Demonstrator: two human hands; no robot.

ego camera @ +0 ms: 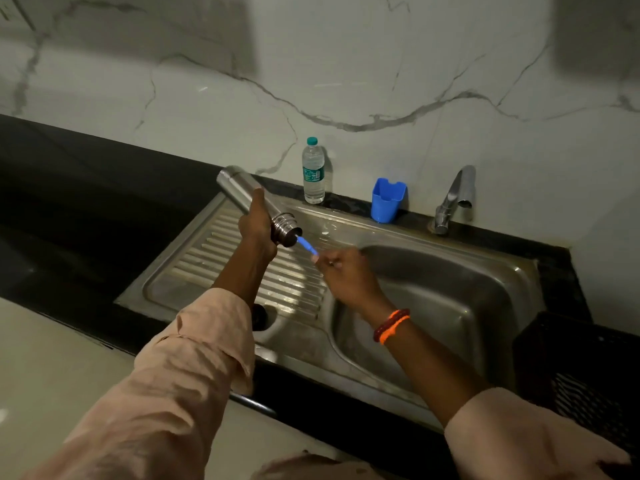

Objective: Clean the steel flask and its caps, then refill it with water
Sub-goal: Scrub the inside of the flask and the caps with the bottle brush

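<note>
1. The left hand (258, 226) is wrapped round the middle of the flask (256, 204), holding it tilted with the open threaded mouth pointing down and right over the sink (450, 306) – I reckon so that whatever runs out lands on steel rather than on the counter (86, 209).
2. The right hand (346, 275) pinches the end of a blue brush (307, 245), whose far end goes into the flask's mouth – the head is hidden inside, so I can't say how deep it reaches.
3. Tipping the flask toward the brush hand looks deliberate: it lines the neck up with the handle so the brush can work straight along the bore.
4. No cap is on the flask. A dark round thing (259, 315) sits at the near edge of the drainboard (249, 268), partly behind the left sleeve; it may be a cap, but the view is too poor to be sure.
5. By my judgement the inside scrub is the step in hand, with caps and refill yet to do.
6. Behind the sink, along the marble wall (381, 64), stand a water bottle (313, 171), a blue cup (387, 199) and the tap (453, 199), which is not running.
7. The counter is black stone, the room dim; a dark crate (581, 375) sits at the right.
</note>
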